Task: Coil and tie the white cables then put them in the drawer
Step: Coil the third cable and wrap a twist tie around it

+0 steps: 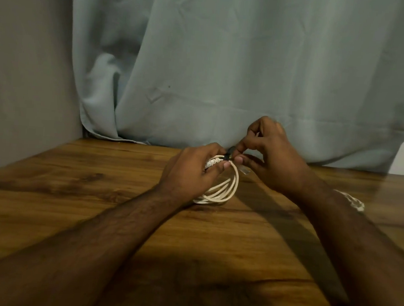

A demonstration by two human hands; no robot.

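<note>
- White cable: a thin, smooth, round cord wound into several loose oval loops, held just above the desk near its far edge, in the middle of the view.
- The top of the coil is bunched together, and a small dark tie sits at that bunched point, too small to say what it is made of.
- A clear plastic connector sticks out to the right of the coil, below the right fingers.
- Left hand: its grip is closed round the upper left side of the coil, fingers curled over the strands and thumb pressing from the near side; the forearm runs in low from the lower left.
- Right hand: thumb and forefinger pinch the dark tie at the top of the coil, the other fingers arched above; the wrist is raised and the forearm comes in from the lower right.
- A second white cable lies in a rough heap on the desk beyond the right forearm, well apart from the held coil and partly hidden by the arm.
- The desk is glossy brown wood with a strong dark grain.
- A pale blue-grey curtain of soft, creased fabric hangs behind the desk, its hem meeting the far edge.
- A plain wall stands at the left.
</note>
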